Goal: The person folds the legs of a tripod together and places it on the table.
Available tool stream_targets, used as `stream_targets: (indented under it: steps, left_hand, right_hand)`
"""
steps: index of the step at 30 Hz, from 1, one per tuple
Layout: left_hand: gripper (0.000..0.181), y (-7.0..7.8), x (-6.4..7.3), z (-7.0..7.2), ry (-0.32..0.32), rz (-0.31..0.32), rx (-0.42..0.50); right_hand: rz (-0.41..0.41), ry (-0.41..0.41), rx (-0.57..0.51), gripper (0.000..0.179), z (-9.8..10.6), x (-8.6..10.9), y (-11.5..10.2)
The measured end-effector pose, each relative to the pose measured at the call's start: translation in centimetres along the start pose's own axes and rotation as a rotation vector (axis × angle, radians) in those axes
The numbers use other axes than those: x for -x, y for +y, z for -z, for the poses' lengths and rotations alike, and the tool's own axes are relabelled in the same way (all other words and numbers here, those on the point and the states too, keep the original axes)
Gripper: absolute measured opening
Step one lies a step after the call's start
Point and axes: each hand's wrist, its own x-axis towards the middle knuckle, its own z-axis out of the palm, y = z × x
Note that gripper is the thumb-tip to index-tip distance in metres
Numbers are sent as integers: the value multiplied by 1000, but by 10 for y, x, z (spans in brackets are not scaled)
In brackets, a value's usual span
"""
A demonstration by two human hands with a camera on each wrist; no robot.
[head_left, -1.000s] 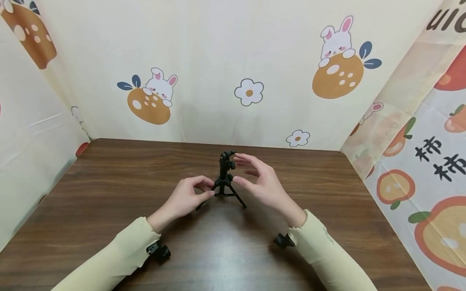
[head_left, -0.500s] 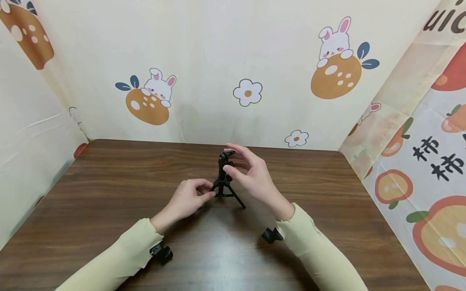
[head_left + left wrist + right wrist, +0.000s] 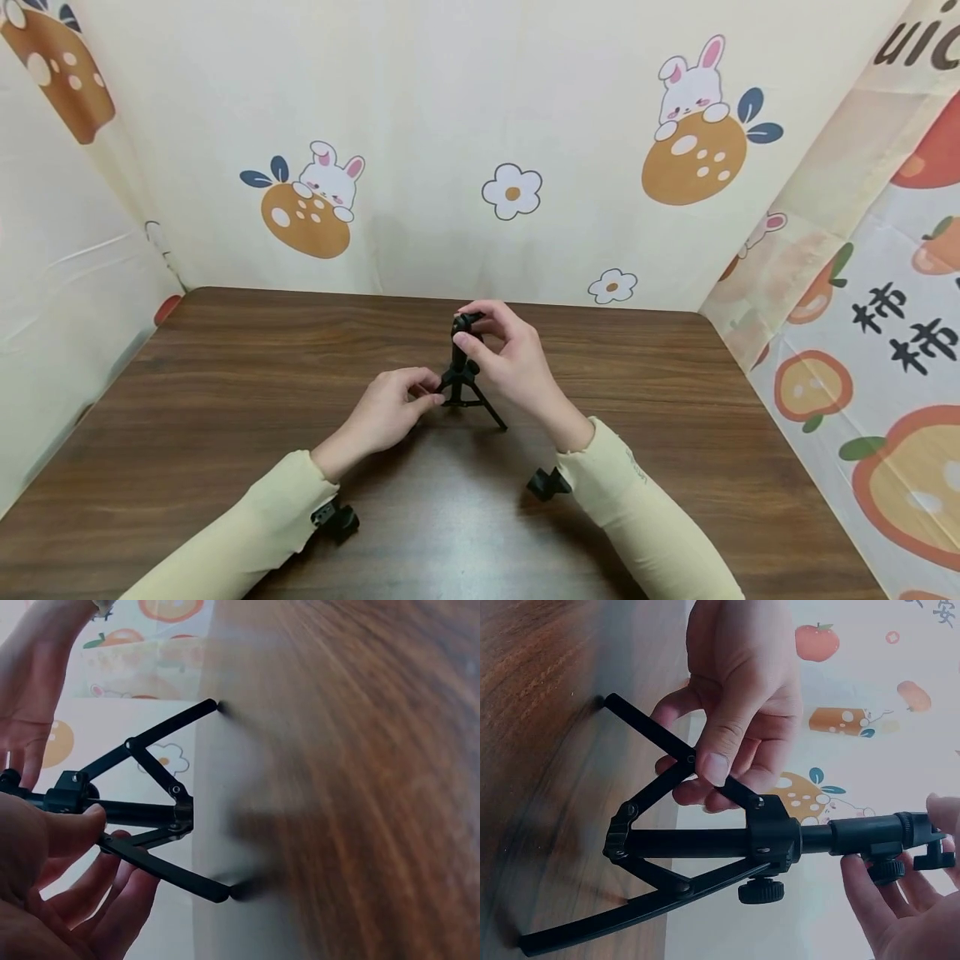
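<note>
A small black tripod (image 3: pixel 457 377) stands on the table with its legs spread. My left hand (image 3: pixel 384 410) pinches one leg (image 3: pixel 169 877) between thumb and fingers, near the hinge of its brace. Up at the head of the tripod, my right hand (image 3: pixel 512 348) grips the top, its thumb in front and fingers behind. The right wrist view shows the centre column (image 3: pixel 690 843), a ribbed knob (image 3: pixel 761 891) at the collar and a second knob (image 3: pixel 886 870) higher up beside the right fingers. Part of the head is hidden by the right hand.
The brown wooden table (image 3: pixel 225 375) reaches back to a cream curtain (image 3: pixel 435 125) printed with rabbits and flowers. Patterned cloth (image 3: pixel 817 383) hangs on the right and pale cloth (image 3: pixel 67 275) on the left. Black wrist devices (image 3: pixel 337 521) sit under both sleeves.
My right hand has moved left from beside the tripod and closed on its top. The left hand keeps its pinch on the leg, and the tripod stays in about the same place.
</note>
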Motion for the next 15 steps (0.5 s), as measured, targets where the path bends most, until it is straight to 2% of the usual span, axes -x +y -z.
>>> stream_targets:
  steps: [8,15]
  left_hand:
    - [4,5,1,0,-14,-9,-70]
    - [7,9,1,-2,5,-8,-97]
  right_hand:
    - [-9,-4,55,28,-2,-1,-2]
    - [-11,-14,78,24,-1,0,-35]
